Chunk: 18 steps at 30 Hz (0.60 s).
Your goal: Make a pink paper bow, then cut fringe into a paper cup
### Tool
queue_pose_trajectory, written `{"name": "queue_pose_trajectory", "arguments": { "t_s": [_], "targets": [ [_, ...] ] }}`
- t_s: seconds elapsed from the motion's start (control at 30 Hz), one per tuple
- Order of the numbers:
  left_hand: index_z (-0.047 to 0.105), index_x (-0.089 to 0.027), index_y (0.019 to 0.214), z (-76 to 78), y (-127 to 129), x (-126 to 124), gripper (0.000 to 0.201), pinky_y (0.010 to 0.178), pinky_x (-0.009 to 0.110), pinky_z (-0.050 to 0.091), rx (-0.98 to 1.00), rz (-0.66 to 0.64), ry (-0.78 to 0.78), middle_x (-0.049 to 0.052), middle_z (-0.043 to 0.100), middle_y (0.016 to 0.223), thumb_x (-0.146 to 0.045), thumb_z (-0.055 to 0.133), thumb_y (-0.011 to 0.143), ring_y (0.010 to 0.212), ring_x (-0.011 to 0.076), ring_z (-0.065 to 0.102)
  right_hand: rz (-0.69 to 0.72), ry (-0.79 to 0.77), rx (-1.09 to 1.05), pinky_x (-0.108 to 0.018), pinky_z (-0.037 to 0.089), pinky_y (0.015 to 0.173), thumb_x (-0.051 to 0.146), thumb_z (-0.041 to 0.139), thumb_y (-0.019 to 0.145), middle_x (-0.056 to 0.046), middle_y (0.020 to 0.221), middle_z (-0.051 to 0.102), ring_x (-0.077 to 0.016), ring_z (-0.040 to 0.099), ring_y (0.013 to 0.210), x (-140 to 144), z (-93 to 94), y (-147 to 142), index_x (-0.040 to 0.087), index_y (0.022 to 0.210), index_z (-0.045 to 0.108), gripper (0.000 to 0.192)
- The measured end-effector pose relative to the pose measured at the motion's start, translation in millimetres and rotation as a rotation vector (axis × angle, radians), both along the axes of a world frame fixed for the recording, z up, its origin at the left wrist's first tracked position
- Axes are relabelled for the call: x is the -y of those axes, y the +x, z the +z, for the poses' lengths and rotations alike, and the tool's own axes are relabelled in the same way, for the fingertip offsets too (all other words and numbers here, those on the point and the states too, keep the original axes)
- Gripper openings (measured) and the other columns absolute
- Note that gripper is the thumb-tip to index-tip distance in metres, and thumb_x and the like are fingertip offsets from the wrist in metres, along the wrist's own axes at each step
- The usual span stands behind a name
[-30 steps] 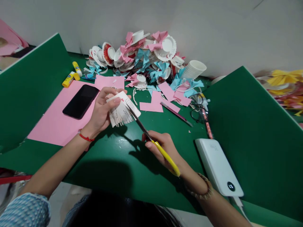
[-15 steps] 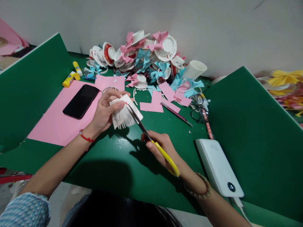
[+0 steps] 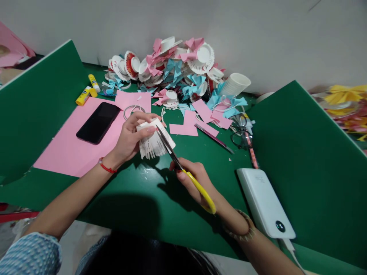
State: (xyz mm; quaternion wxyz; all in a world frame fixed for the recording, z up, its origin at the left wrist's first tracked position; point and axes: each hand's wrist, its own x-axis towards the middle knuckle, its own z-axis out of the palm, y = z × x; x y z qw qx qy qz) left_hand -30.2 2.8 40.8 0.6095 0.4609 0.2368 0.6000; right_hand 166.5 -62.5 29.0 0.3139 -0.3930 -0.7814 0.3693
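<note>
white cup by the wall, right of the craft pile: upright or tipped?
Tipped. The white paper cup lies on its side by the craft pile, its open mouth facing up and right; the base is hidden among blue paper bows.

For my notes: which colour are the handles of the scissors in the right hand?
Yellow; the scissors in the right hand show best in the head view.

faint print on the cut paper cup [image 3: 155, 139], too small to read

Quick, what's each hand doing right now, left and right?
Left hand: closed on the white paper cup, cut into fringe strips.
Right hand: closed on the yellow-handled scissors, blades at the cup.
</note>
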Motion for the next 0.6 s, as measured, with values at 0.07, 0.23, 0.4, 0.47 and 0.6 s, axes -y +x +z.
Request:
{"name": "queue_pose_trajectory", "arguments": {
  "t_s": [0.07,0.23,0.4,0.47,0.6],
  "targets": [
    [0.059,-0.019,0.076,-0.1,0.1,0.0,0.022,0.071,0.026,0.059,0.002,-0.006,0.008,-0.002,0.068,0.092,-0.023,0.079,0.067,0.079,0.0126,0.07,-0.004,-0.002,-0.014,-0.022,0.026,0.045,0.063,0.034,0.092,0.005,0.052,0.036,-0.0079,0.029,0.046,0.2,1.6,-0.7,0.017,0.07,0.051,0.054],
    [0.058,-0.019,0.078,-0.8,-0.8,-0.1,0.023,0.072,0.025,0.058,-0.011,-0.015,0.026,-0.002,0.068,0.094,-0.023,0.079,0.068,0.081,0.0122,0.069,-0.024,0.001,-0.027,-0.021,0.025,0.043,0.063,0.036,0.091,0.006,0.05,0.036,-0.0074,0.027,0.045,0.0,4.5,-1.8,0.017,0.067,0.05,0.054],
    [0.057,-0.019,0.078,-2.0,-1.0,-0.3,0.024,0.071,0.025,0.059,-0.021,-0.012,0.032,-0.001,0.067,0.094,-0.024,0.078,0.069,0.082,0.0132,0.07,-0.033,0.015,-0.03,-0.021,0.024,0.043,0.058,0.039,0.092,0.006,0.051,0.034,-0.0073,0.026,0.045,0.2,4.2,-2.2,0.017,0.066,0.049,0.05],
    [0.057,-0.019,0.078,-2.2,-1.0,-0.3,0.024,0.072,0.026,0.059,-0.025,-0.01,0.03,-0.001,0.067,0.094,-0.025,0.078,0.068,0.082,0.0132,0.07,-0.035,0.014,-0.018,-0.021,0.024,0.043,0.057,0.04,0.092,0.006,0.05,0.033,-0.0073,0.025,0.045,0.4,4.5,-2.2,0.017,0.066,0.049,0.049],
    [0.057,-0.019,0.078,-2.1,-1.0,0.0,0.024,0.071,0.025,0.059,-0.023,-0.005,0.024,-0.001,0.067,0.095,-0.025,0.078,0.068,0.083,0.0135,0.07,-0.038,0.01,-0.011,-0.021,0.023,0.043,0.057,0.04,0.092,0.006,0.05,0.031,-0.0072,0.025,0.044,0.5,5.0,-2.1,0.018,0.065,0.048,0.048]
  ]
}}
